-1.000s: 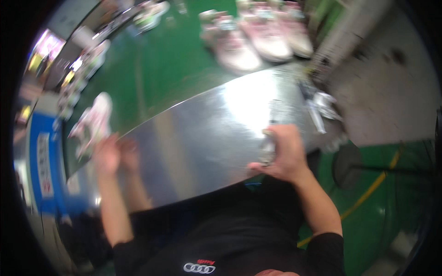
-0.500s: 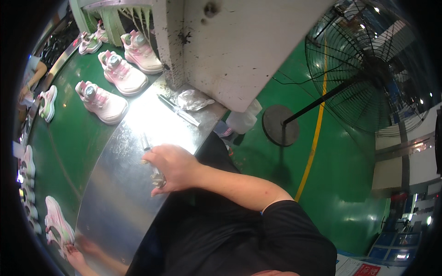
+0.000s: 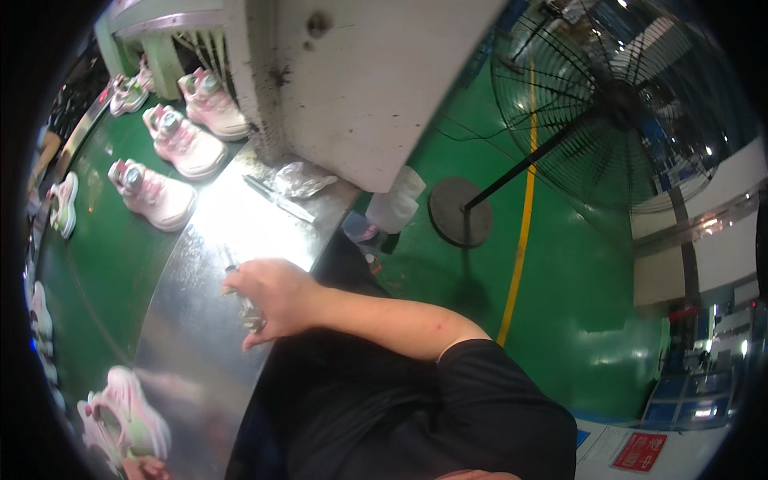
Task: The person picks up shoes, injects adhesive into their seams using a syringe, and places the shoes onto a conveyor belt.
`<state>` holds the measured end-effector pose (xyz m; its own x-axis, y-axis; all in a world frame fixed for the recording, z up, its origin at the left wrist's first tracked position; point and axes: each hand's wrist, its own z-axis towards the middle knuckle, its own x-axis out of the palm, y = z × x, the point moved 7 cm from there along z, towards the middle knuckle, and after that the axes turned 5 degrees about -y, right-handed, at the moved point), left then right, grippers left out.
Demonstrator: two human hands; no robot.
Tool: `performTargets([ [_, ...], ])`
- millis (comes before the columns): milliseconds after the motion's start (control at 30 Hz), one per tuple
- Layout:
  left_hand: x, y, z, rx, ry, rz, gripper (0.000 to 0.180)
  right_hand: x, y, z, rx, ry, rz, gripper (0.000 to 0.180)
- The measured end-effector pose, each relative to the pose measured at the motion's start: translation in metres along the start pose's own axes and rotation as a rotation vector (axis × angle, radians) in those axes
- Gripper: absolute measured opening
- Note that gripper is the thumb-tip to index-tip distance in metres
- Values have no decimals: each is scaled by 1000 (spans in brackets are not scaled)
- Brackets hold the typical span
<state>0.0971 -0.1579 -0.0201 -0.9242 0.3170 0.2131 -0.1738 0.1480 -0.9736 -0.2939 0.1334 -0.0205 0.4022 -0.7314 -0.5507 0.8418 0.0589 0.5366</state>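
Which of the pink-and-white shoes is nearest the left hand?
The pink-and-white shoe at lower left, overlapped by the left hand; other shoes are farther away.

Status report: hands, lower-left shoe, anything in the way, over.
Right hand gripping small grey item, kind unclear. Left hand at lower-left shoe, mostly cut off by frame. Plastic wrap beyond right hand, seemingly blocking neither.

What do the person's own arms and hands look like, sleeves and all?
The right arm has a plain black short sleeve ending above the elbow; the forearm is bare. The right hand wears no glove, and no watch or band shows at its wrist. The left hand shows only in part, ungloved; its sleeve is out of view.
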Motion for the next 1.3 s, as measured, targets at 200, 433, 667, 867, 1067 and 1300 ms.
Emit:
performTargets([
  [200, 191, 40, -100, -182, 421, 174, 28, -4, -1, 6, 48, 7, 36, 82],
  [433, 83, 23, 17, -11, 90, 132, 10, -5, -8, -19, 438, 184, 421, 84],
  [667, 87, 64, 88, -231, 176, 479, 25, -8, -14, -16, 536, 121, 595, 92],
  [867, 139, 55, 68, -173, 218, 240, 37, -10, -2, -14, 591, 273, 507, 88],
  [1067, 221, 14, 18, -65, 479, -267, 52, -24, 23, -8, 682, 150, 795, 101],
  [1300, 204, 23, -5, -106, 527, -449, 64, -10, 84, 38, 520, 248, 1377, 94],
])
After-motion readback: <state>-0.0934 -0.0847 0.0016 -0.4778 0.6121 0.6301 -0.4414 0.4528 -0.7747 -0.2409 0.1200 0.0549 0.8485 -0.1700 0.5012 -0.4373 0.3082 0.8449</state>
